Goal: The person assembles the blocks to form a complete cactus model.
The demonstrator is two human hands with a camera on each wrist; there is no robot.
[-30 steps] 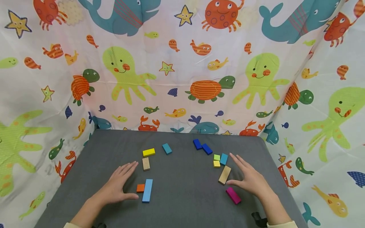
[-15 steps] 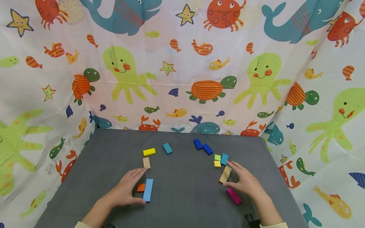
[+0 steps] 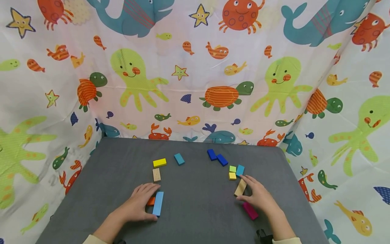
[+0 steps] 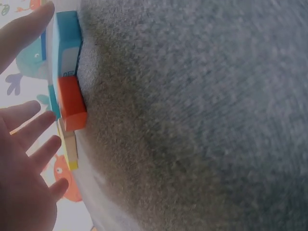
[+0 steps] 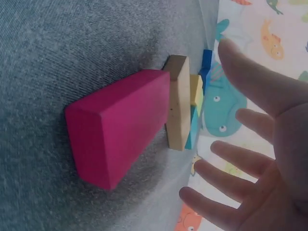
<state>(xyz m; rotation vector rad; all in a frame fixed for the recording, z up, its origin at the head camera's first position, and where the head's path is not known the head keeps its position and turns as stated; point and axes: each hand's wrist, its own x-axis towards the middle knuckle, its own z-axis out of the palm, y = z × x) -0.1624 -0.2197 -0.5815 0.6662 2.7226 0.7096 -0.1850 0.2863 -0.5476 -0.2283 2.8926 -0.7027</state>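
Note:
My left hand (image 3: pixel 135 203) reaches over an orange block (image 3: pixel 151 201) and a long light blue block (image 3: pixel 157 204) lying side by side. Its thumb is near the blue block's front end, its fingers near the back end. In the left wrist view its fingers are spread beside the orange block (image 4: pixel 71 103). My right hand (image 3: pixel 260 195) hovers by a plain wooden block (image 3: pixel 240 187), fingertips near its far end and thumb near its close end. In the right wrist view a magenta block (image 5: pixel 120 127) lies in front, with that hand's fingers spread and holding nothing.
A yellow block (image 3: pixel 159 163), a small wooden block (image 3: pixel 156 175) and a teal block (image 3: pixel 179 159) lie back left. Two dark blue blocks (image 3: pixel 221 160), a green cube (image 3: pixel 232 169), a yellow cube (image 3: pixel 232 176) and another teal block (image 3: pixel 240 170) lie back right. A patterned curtain (image 3: pixel 195 84) surrounds the grey table (image 3: pixel 195 217).
My left hand has moved right to the light blue block. My right hand has shifted left, closer to the wooden block. The blocks lie as before.

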